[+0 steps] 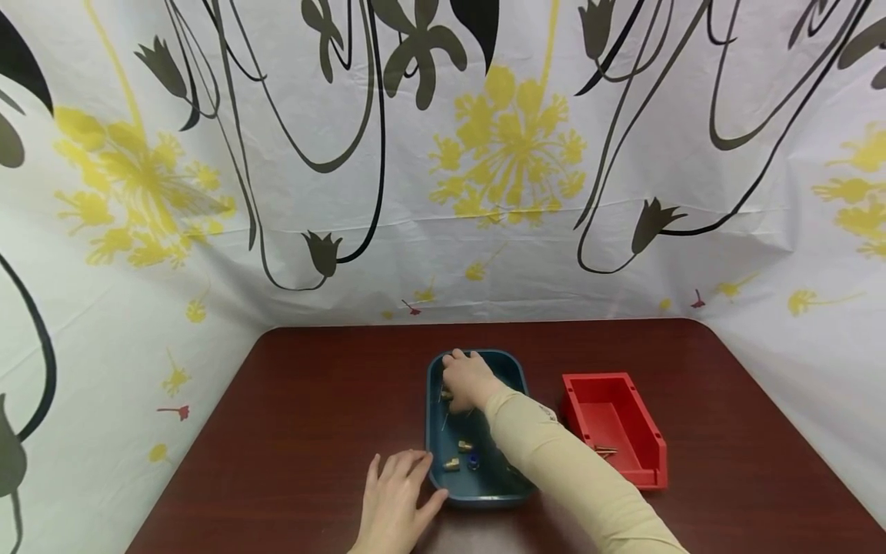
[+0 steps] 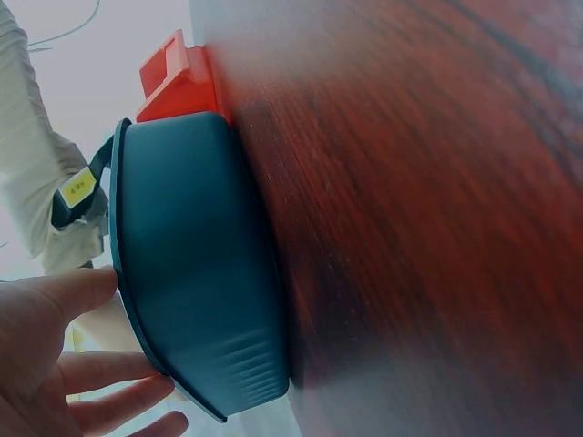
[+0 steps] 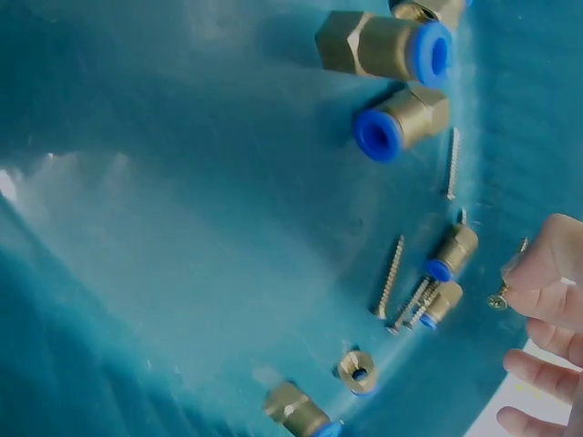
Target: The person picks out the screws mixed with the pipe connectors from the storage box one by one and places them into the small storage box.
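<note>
While the head view shows the brown table (image 1: 332, 400), the dark blue tray (image 1: 487, 501) on it and the red bin (image 1: 612, 423) near this tray, only the left wrist view shows clearly the tray's outer wall. The left hand (image 1: 396, 496), its fingers extended and apart, touches the rim. The right hand (image 1: 471, 381) is inside the tray, above brass fittings (image 3: 373, 43) and loose screws (image 3: 390, 278); as only the right wrist view shows, its thumb and finger pinch one held screw (image 3: 498, 299).
</note>
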Available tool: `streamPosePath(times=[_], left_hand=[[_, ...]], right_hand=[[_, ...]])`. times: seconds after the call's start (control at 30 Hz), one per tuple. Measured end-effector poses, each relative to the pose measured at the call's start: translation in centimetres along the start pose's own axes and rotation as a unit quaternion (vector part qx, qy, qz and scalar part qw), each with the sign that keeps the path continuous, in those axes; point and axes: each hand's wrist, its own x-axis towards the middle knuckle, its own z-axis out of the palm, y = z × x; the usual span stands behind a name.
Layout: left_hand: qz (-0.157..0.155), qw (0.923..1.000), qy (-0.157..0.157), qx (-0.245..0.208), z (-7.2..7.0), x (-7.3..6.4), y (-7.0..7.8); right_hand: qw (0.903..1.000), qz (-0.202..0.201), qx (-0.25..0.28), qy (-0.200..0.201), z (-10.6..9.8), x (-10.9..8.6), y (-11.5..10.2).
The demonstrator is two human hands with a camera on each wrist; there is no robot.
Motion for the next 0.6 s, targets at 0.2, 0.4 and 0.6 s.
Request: streamPosePath(times=[0.2, 0.4, 0.6], left_hand=[[0.001, 1.0000, -0.001, 0.004, 0.0, 0.1, 0.0], [-0.008, 0.9999, -0.010, 0.000, 0.1, 0.1, 0.0], [-0.008, 0.9999, -0.009, 0.001, 0.2, 0.1, 0.0]], right_hand=[[0.9998, -0.011, -0.007, 0.016, -1.0, -0.6, 0.4], [0.9993, -0.016, -0.011, 0.031, -2.1, -1.0, 0.7], [0.9990, -0.019, -0.023, 0.035, -3.1, -1.3, 1.2]])
